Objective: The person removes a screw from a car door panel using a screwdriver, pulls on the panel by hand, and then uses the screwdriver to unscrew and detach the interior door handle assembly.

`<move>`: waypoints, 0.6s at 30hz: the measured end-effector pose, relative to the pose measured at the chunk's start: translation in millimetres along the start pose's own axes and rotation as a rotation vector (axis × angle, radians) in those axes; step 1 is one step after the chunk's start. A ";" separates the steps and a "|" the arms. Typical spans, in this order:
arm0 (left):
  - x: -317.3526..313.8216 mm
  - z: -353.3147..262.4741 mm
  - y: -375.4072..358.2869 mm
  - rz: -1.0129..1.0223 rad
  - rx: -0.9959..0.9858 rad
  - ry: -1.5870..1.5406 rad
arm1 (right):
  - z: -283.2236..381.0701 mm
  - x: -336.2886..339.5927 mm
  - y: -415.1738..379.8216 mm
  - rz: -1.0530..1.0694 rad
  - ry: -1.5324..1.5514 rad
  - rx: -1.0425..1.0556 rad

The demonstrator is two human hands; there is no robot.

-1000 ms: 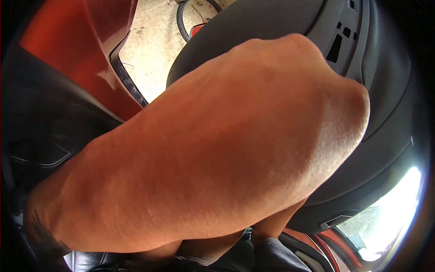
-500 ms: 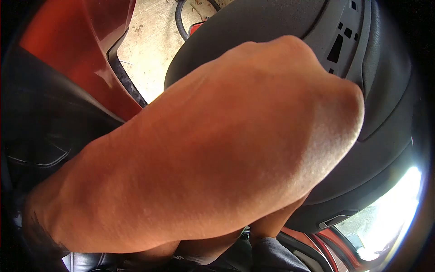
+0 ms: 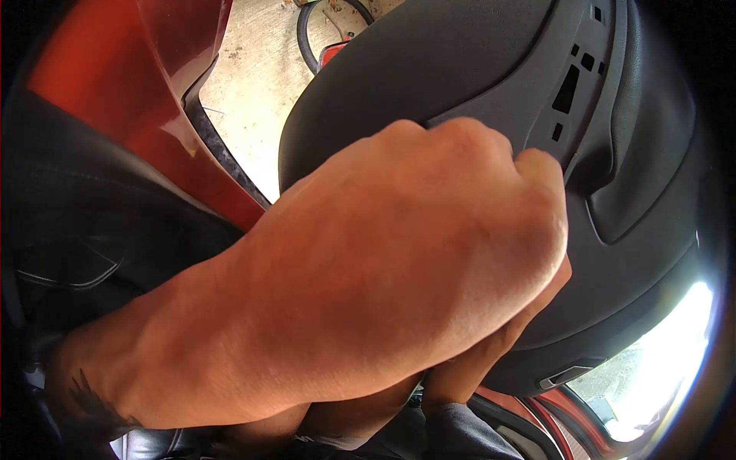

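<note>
My left hand point(image 3: 429, 222) reaches in from the lower left and fills the middle of the view, its back toward me. The fingers curl under into a fist, and whatever they hold is hidden. It is over a dark grey moulded panel point(image 3: 652, 253) with a row of small cut-out slots, close to the panel's raised edge. Below and partly behind it is my right hand point(image 3: 514, 330), mostly covered. Its fingers cannot be made out.
Red glossy bodywork point(image 3: 115, 61) stands at the upper left, beside black upholstery with pale stitching point(image 3: 69, 245). A black hose-like loop point(image 3: 307, 38) lies on the pale ground point(image 3: 253, 84). Bright glass point(image 3: 659, 360) and red frame parts are at the lower right.
My left hand has moved down and left, showing more of the panel and its slots. More of my right hand now shows beyond its lower edge.
</note>
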State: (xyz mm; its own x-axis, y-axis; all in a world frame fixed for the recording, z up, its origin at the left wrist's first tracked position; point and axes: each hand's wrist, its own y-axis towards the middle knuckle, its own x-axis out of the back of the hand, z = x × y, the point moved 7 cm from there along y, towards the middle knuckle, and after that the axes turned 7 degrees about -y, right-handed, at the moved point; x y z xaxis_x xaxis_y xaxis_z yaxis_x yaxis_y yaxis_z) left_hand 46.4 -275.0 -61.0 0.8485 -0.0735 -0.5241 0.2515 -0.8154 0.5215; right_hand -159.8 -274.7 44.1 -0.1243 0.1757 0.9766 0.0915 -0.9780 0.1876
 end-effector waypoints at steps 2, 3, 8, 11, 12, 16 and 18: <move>0.4 2.4 -1.0 -0.028 0.027 -0.023 | -1.9 -0.9 0.5 0.017 -0.006 -0.016; 1.2 3.2 -2.3 -0.012 0.024 -0.009 | -0.5 -1.4 1.2 0.002 0.005 0.015; -1.4 1.3 -8.7 0.012 0.033 0.043 | -0.1 -4.5 0.1 0.020 0.072 -0.017; -1.9 0.9 -11.0 0.020 0.041 0.062 | 0.7 -5.4 0.3 0.015 0.026 -0.014; -5.2 -0.1 -12.0 0.019 0.044 0.066 | 2.3 -5.7 0.8 0.006 0.003 0.002; -3.5 1.6 -12.9 0.029 0.056 0.083 | -0.8 -6.3 0.6 0.018 0.039 0.004; -3.3 1.9 -14.4 0.034 0.056 0.088 | -0.4 -4.8 0.4 0.022 0.013 0.004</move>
State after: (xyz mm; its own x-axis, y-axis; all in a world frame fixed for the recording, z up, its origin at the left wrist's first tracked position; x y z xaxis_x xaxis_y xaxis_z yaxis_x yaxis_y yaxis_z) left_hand 39.1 -264.2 -68.0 0.8942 -0.0527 -0.4445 0.1978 -0.8443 0.4980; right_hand -159.6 -276.0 39.5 -0.1355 0.1531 0.9789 0.0983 -0.9810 0.1670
